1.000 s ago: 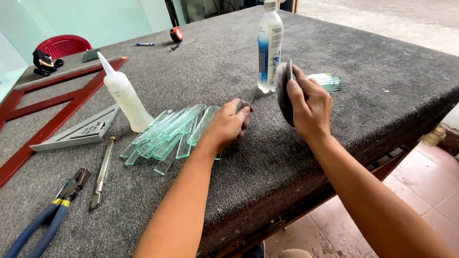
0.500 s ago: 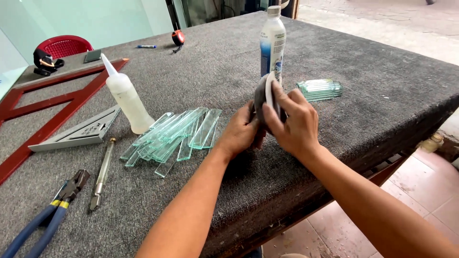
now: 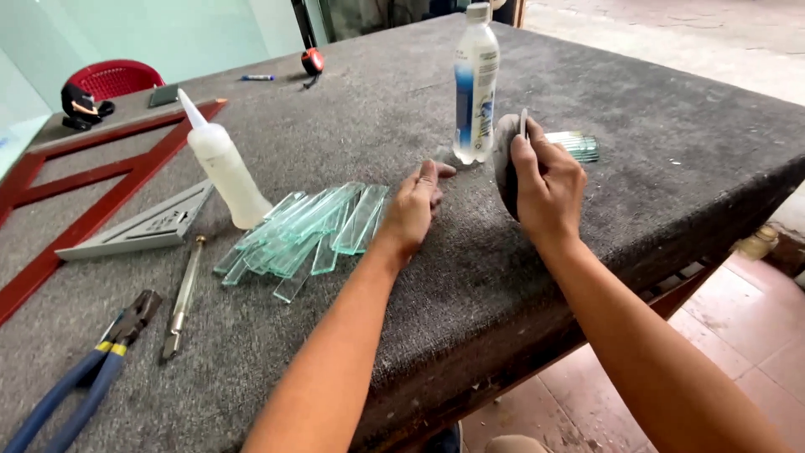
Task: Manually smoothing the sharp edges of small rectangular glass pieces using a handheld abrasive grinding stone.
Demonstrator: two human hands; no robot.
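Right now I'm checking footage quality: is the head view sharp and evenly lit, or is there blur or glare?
Head view: soft, even daylight, no harsh shadows; the pale green glass strips and both hands, left and right, look fairly sharp; the floor at top right is bright and washed out; the grey felt table edges bend slightly.

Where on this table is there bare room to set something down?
The felt table top lies bare right of the plastic bottle, beyond the small glass stack. The near edge below the left hand is bare too. It is crowded around the glass strips, squeeze bottle and pliers.
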